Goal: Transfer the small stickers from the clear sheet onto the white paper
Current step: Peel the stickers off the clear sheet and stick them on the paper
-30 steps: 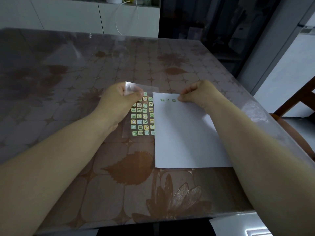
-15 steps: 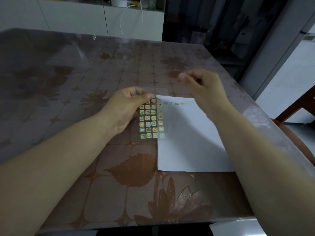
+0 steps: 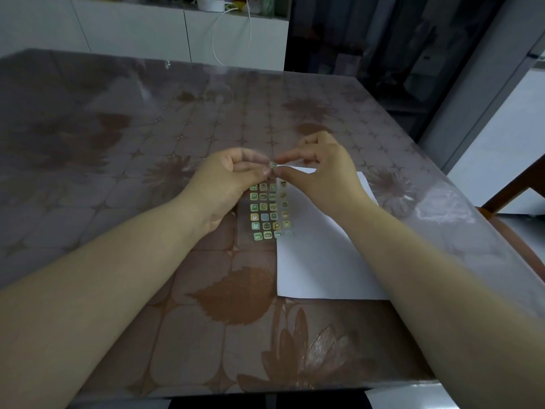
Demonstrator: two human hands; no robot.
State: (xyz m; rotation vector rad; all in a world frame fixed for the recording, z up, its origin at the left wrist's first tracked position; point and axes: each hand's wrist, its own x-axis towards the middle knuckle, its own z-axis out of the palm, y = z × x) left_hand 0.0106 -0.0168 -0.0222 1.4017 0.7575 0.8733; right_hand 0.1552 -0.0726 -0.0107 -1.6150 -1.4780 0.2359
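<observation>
A clear sheet (image 3: pixel 269 212) carries several small green and yellow square stickers in rows. My left hand (image 3: pixel 228 180) pinches its top edge and holds it up, hanging over the left edge of the white paper (image 3: pixel 320 261). My right hand (image 3: pixel 320 169) meets the left at the sheet's top, thumb and forefinger pinching a small sticker (image 3: pixel 273 165) there. The white paper lies flat on the table; its top part, with the stickers placed earlier, is hidden behind my hands.
The table (image 3: pixel 147 160) has a brown leaf-patterned cloth under a clear cover. A wooden chair (image 3: pixel 513 208) stands at the right edge. White cabinets (image 3: pixel 147 28) with a cable are behind the table's far side.
My right hand left the paper's top edge, rose, and moved left to the sheet's top corner. My left hand lifted the sheet and shifted it right, over the paper's edge.
</observation>
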